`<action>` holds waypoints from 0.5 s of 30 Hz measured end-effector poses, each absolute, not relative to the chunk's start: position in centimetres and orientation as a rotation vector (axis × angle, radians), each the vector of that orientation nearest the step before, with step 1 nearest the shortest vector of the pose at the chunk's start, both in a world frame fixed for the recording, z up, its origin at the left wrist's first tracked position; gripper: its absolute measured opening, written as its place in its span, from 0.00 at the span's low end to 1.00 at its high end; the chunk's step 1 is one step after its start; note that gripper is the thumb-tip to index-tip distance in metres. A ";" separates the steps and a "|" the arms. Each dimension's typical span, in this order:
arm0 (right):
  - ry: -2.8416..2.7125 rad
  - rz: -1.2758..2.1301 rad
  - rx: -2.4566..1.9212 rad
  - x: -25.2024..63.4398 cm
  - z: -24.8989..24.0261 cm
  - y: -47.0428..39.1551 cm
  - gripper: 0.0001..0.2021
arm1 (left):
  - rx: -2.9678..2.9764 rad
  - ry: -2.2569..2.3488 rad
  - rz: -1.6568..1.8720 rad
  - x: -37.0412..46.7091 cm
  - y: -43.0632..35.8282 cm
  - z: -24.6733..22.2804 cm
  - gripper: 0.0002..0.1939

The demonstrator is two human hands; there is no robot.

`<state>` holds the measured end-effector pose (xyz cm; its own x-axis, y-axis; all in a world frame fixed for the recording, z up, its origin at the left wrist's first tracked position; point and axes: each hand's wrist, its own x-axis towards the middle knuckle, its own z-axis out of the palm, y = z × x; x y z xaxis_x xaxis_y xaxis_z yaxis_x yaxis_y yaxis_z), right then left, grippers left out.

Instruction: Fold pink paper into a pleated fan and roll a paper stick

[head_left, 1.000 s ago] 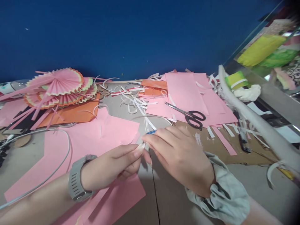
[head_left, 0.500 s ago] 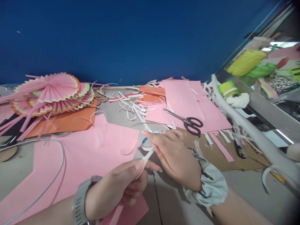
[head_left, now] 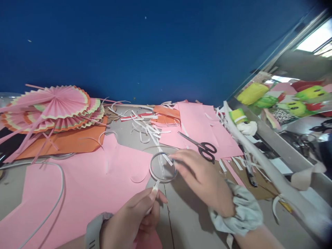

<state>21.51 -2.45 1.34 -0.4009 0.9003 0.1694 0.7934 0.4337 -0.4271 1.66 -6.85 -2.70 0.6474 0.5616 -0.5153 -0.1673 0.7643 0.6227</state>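
My left hand (head_left: 141, 211) pinches a narrow white tape strip (head_left: 156, 186) between thumb and fingers. That strip runs up to the lower rim of a thin tape roll (head_left: 153, 174), seen almost face-on as a ring. At the roll's right side is my right hand (head_left: 195, 176), its fingertips closed on the rim. A short white strip (head_left: 167, 159) shows inside the ring by those fingertips; whether it belongs to the roll I cannot tell. A large pink paper sheet (head_left: 90, 193) lies under and left of my left hand. Dark-handled scissors (head_left: 207, 151) rest beyond my right hand.
Pleated paper fans (head_left: 61, 103) are piled at the left on orange paper (head_left: 77, 141). White paper scraps (head_left: 149, 128) and pink sheets (head_left: 193, 117) lie at the back. A grey cable (head_left: 62, 176) loops at left. A pale bar (head_left: 254, 148) borders the right, near a cutter knife (head_left: 251, 176).
The tape roll has turned from edge-on to nearly face-on. My right hand has moved to its right side, away from my left hand, which has shifted slightly down and left.
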 end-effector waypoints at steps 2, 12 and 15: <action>-2.224 0.236 -1.769 23.5 2.1 -1.8 0.10 | 0.564 0.752 0.478 1.7 -6.9 -3.2 0.18; -2.319 -0.034 -2.254 29.3 -0.4 0.8 0.10 | 0.570 0.469 0.433 1.7 -6.1 -5.6 0.21; -2.330 -0.011 -2.306 29.1 0.0 0.9 0.08 | 0.577 0.540 0.457 1.7 -6.2 -5.2 0.23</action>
<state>29.08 0.88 -0.02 -0.0059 0.9958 -0.0917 0.9948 0.0151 0.1004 1.70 -6.22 -5.18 0.7668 0.5415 -0.3448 -0.2513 0.7475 0.6149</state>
